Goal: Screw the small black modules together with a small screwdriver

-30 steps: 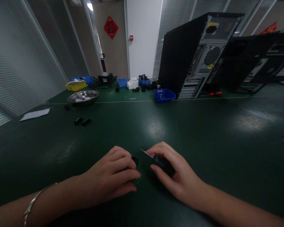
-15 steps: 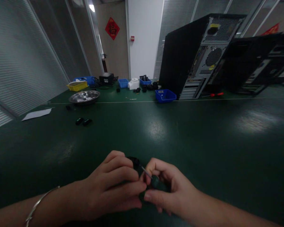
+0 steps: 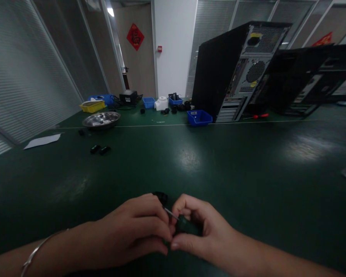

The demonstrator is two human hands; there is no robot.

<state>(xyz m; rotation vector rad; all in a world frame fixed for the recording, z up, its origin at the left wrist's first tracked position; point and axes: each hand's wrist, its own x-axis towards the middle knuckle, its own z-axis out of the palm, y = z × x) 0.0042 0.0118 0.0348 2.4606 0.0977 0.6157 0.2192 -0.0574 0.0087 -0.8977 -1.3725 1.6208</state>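
Observation:
My right hand (image 3: 198, 227) is wrapped round the dark green handle of a screwdriver (image 3: 187, 225), whose thin metal shaft points up and left toward my other hand. My left hand (image 3: 141, 227) has its fingers curled round a small black part (image 3: 160, 197) that shows just above the fingertips. The shaft's tip is hidden at the left fingers, so I cannot tell whether it touches the part. Both hands meet low in the middle, over the green table (image 3: 219, 173).
Two small black pieces (image 3: 100, 149) and a white paper (image 3: 42, 141) lie at the left. Farther back are a metal dish (image 3: 101, 120), a yellow tray (image 3: 92, 106), a blue bin (image 3: 200, 117), a white device (image 3: 161, 103) and a black computer case (image 3: 219, 69).
The screwdriver and my right hand have shifted slightly left. My left fingers have closed in more over the black part, covering more of it. The view has tilted a little.

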